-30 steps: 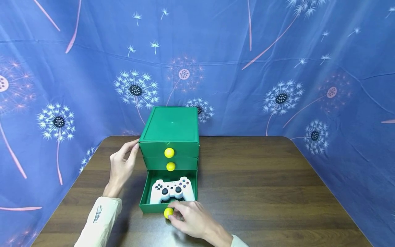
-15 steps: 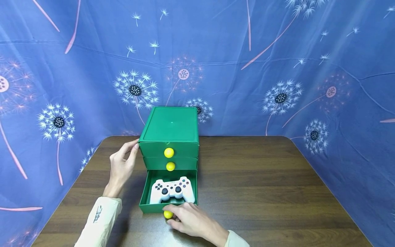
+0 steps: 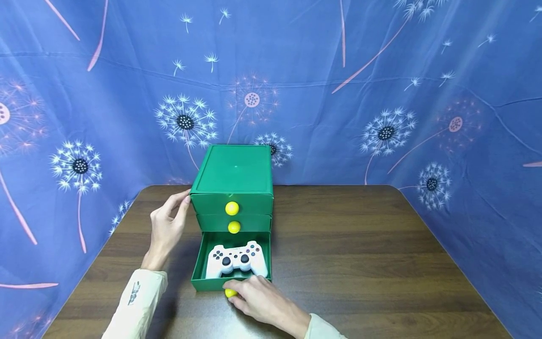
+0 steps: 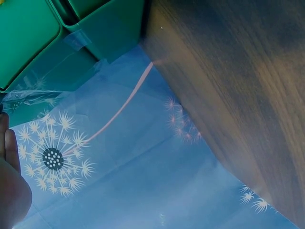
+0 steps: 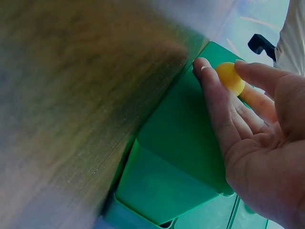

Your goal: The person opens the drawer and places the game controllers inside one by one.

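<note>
A green chest of drawers (image 3: 237,169) stands on the table, its bottom drawer (image 3: 211,285) pulled out. Inside that drawer lies a white game controller (image 3: 236,260) with two black thumbsticks. My right hand (image 3: 264,299) holds the drawer's round yellow knob (image 3: 230,293) between thumb and fingers, covering part of it. The right wrist view shows the same knob (image 5: 230,78) between thumb and fingers. My left hand (image 3: 167,226) touches the chest's upper front left corner with its fingertips. Only a sliver of this hand (image 4: 12,186) appears in the left wrist view.
Above, two shut drawers carry an upper yellow knob (image 3: 232,208) and a lower yellow knob (image 3: 234,227). The brown wooden table (image 3: 360,263) stretches to the right. A blue dandelion-patterned cloth (image 3: 322,117) hangs behind and at both sides.
My right hand has shifted slightly left and its fingers have moved further over the bottom knob. The left hand, drawer and controller show no clear movement.
</note>
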Available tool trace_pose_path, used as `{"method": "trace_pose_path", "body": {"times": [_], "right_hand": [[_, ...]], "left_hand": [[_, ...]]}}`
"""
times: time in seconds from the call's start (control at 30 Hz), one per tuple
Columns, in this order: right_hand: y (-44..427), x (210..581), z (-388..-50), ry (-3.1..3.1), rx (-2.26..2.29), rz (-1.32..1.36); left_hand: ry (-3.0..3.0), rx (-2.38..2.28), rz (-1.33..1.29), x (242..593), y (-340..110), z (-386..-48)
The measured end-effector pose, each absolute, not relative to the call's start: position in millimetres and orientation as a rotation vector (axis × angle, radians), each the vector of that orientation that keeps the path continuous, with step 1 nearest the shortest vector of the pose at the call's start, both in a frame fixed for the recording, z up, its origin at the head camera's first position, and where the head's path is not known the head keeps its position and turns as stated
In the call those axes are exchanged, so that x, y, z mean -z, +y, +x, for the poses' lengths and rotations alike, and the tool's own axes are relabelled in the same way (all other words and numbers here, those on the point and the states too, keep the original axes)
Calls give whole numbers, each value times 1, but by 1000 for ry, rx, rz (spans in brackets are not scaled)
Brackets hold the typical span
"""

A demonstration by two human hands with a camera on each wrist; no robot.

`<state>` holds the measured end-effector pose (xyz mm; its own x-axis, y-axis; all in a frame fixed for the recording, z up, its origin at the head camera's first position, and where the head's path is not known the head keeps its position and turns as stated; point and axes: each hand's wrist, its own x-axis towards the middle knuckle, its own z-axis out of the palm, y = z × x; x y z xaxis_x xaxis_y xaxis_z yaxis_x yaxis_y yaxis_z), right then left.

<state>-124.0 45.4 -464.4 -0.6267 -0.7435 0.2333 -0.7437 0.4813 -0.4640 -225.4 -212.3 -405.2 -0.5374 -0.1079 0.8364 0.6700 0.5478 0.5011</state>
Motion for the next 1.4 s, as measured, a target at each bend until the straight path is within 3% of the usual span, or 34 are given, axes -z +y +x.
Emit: {"method": "trace_pose_path", "body": {"times": [1.4], "right_hand": [[43,467,-154,-2713,-901,1235]], "left_hand": [[-1897,1099,-462,406,-213,-224]]}}
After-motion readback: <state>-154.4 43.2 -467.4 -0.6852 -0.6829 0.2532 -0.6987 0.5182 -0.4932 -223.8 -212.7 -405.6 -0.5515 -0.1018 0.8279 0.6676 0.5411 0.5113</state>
